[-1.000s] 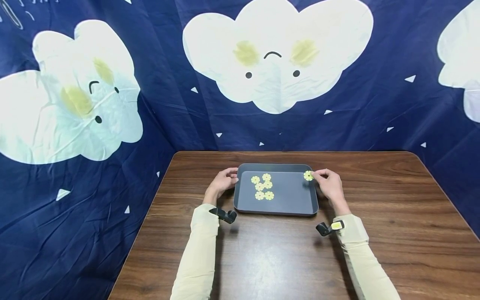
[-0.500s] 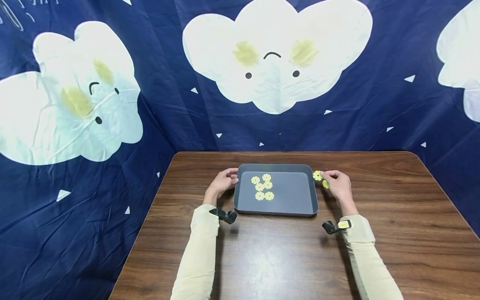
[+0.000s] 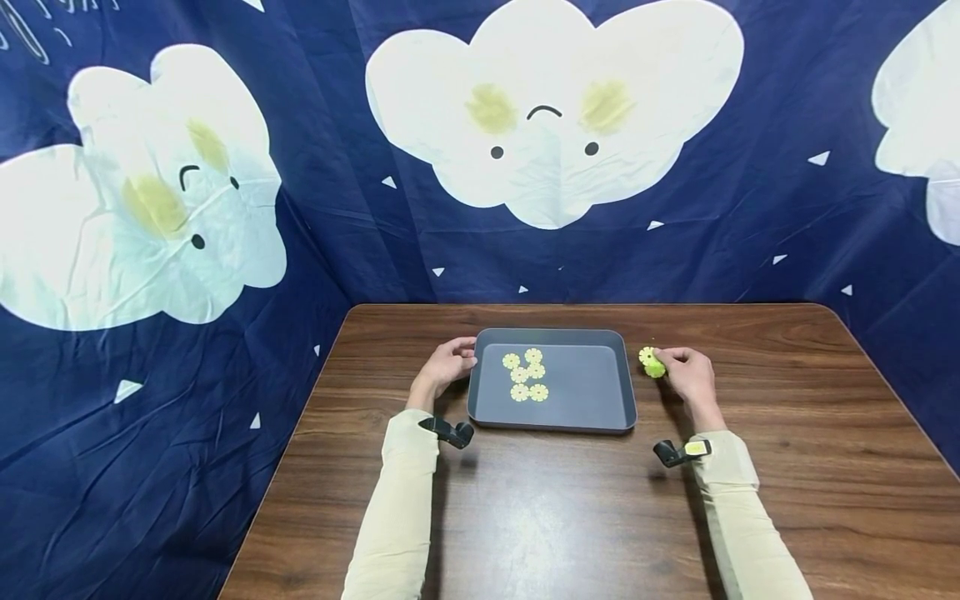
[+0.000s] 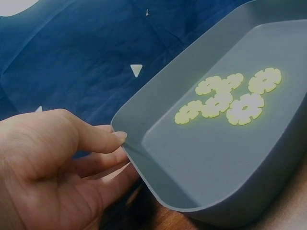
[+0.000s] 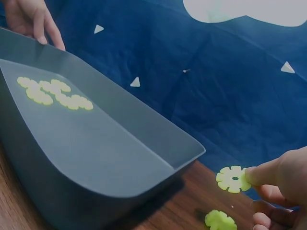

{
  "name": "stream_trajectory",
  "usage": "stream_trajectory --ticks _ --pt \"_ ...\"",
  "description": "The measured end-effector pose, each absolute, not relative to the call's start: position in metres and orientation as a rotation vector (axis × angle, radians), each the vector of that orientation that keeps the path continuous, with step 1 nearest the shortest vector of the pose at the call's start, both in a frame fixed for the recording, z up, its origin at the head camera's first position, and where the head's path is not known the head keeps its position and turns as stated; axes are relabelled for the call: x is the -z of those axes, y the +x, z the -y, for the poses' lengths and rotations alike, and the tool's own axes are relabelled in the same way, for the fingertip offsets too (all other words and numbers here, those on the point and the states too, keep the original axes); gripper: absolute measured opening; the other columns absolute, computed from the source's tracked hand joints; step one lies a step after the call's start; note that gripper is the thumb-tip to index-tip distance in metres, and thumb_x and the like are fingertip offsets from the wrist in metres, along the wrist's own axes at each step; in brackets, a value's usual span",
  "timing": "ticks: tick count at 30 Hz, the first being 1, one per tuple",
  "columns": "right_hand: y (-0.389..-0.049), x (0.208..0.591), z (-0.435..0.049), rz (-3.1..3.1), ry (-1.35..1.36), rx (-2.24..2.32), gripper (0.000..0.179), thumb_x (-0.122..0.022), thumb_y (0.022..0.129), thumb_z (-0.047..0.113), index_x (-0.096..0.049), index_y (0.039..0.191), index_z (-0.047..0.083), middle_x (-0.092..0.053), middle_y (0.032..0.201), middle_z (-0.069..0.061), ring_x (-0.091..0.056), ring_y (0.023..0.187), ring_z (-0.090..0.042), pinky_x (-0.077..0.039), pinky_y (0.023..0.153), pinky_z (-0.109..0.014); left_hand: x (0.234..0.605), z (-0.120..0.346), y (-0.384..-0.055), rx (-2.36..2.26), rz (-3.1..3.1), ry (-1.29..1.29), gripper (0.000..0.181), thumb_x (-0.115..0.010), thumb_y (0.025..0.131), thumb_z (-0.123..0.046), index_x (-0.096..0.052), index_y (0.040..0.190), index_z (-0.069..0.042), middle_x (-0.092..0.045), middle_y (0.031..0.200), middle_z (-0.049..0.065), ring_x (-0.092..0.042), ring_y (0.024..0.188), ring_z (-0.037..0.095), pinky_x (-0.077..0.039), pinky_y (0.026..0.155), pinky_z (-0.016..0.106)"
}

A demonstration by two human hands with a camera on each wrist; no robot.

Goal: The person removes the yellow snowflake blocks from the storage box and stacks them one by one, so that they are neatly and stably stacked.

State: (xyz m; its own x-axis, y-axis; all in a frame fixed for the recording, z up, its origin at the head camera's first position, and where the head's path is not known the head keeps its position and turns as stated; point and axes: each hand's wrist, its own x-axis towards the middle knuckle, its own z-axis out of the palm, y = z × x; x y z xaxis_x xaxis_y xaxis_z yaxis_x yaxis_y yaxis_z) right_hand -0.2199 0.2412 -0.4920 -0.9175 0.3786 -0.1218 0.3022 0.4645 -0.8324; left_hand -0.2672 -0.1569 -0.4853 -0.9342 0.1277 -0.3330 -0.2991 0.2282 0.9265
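Head view: the left hand (image 3: 445,365) is gripping the tray (image 3: 585,383) at ten o'clock; the right hand (image 3: 692,377) is pinching a flower (image 5: 227,179) outside it at three o'clock. Six flowers (image 3: 520,375) are lying inside.

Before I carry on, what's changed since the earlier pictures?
The right hand moved right, carrying its pinched flower from over the right end of the tray out past it, toward the loose flower on the table. Nothing was let go. The left hand and tray stayed put; the six flowers inside are unmoved.
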Motion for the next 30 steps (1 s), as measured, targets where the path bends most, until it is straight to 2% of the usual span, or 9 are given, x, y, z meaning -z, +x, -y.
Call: stream_trajectory --ticks 6,9,16,25,30 --pt "-0.220 0.497 -0.246 2.619 -0.657 -1.469 0.045 -0.059 0.092 0.037 -0.065 0.110 -0.003 -0.059 0.123 -0.023 -0.049 0.119 -0.035 -0.041 0.100 -0.041 0.486 0.157 -0.266 -1.753 -2.167 -0.170 0.051 -0.054 0.091 0.007 -0.046 0.140 -0.005 -0.050 0.125 0.021 -0.051 0.108 0.023 -0.046 0.104 0.041" --pt "-0.221 0.499 -0.248 2.631 -0.681 -1.450 0.044 -0.060 0.092 0.036 -0.065 0.110 -0.003 -0.058 0.125 -0.024 -0.048 0.122 -0.038 -0.038 0.106 -0.046 0.487 0.158 -0.267 -1.749 -2.170 -0.169 0.051 -0.053 0.091 0.007 -0.046 0.140 -0.005 -0.050 0.125 0.021 -0.051 0.109 0.024 -0.046 0.104 0.041" --pt "-0.222 0.502 -0.251 2.669 -0.716 -1.415 0.040 -0.060 0.092 0.033 -0.065 0.109 -0.004 -0.058 0.124 -0.025 -0.046 0.122 -0.041 -0.037 0.106 -0.049 0.487 0.159 -0.268 -1.743 -2.172 -0.157 0.051 -0.054 0.091 0.006 -0.046 0.140 -0.005 -0.051 0.125 0.020 -0.052 0.108 0.023 -0.047 0.103 0.041" --pt "-0.225 0.504 -0.251 2.741 -0.671 -1.250 0.036 -0.059 0.093 0.032 -0.068 0.102 -0.002 -0.063 0.114 -0.024 -0.051 0.111 -0.042 -0.042 0.095 -0.049 0.486 0.159 -0.268 -1.730 -2.171 -0.154 0.051 -0.054 0.092 0.005 -0.044 0.141 -0.005 -0.050 0.128 0.021 -0.052 0.113 0.026 -0.046 0.104 0.041" --pt "-0.225 0.504 -0.251 2.764 -0.643 -1.170 0.034 -0.059 0.092 0.029 -0.069 0.099 -0.003 -0.064 0.110 -0.025 -0.052 0.109 -0.045 -0.042 0.095 -0.051 0.486 0.158 -0.268 -1.733 -2.168 -0.155 0.052 -0.054 0.091 0.006 -0.045 0.141 -0.005 -0.050 0.127 0.021 -0.052 0.110 0.024 -0.046 0.104 0.041"
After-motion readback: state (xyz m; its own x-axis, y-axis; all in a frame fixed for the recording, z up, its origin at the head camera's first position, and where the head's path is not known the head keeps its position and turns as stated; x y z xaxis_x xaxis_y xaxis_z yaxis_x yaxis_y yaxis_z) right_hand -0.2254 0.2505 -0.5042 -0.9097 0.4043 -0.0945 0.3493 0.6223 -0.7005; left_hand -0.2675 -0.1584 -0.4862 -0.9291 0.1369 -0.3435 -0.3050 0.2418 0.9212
